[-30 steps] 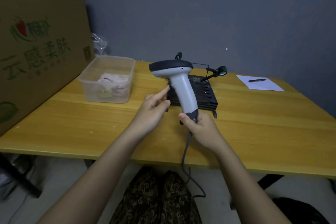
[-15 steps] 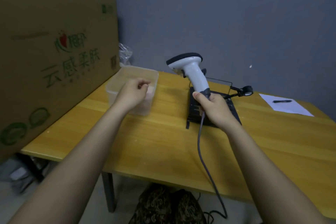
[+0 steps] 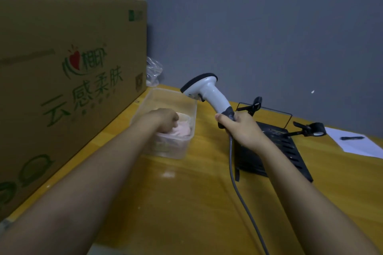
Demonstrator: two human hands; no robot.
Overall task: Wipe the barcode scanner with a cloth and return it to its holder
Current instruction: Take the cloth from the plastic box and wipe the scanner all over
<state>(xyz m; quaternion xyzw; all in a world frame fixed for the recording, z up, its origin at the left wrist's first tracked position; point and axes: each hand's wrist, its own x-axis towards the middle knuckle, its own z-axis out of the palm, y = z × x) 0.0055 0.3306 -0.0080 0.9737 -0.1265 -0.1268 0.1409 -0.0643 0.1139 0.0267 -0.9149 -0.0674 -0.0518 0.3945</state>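
two hands are at work, and each has a different kind of thing to manage. the right hand (image 3: 241, 128) has its fingers clamped round the dark lower end of the white pistol-shaped plastic barcode scanner (image 3: 209, 94), which it holds up above the yellow wooden worktop (image 3: 186, 203), head tilted toward the left, well clear of its black slotted holder base (image 3: 290, 149) lying behind the wrist. the scanner looks stiff, hard-shelled and light enough for one hand, though its smooth plastic could slip, so the narrow handle near the cable end seems the sound place to grip, leaving head and window free for wiping. its grey cable (image 3: 238, 184) hangs from the handle over the worktop edge and may tug a little as the scanner turns. the left hand (image 3: 163, 120) is down inside the clear rectangular plastic tub (image 3: 178, 151), fingers curled together on the crumpled pale pink cloth (image 3: 183, 129); whether they have truly pinched it i cannot tell. that cloth looks soft, limp and nearly weightless, so it should bunch wherever it is pinched, and a gathered fistful would probably serve better than one corner. the light tub may slide or lift with the pull. a large brown cardboard box (image 3: 72, 68) stands just left of it.
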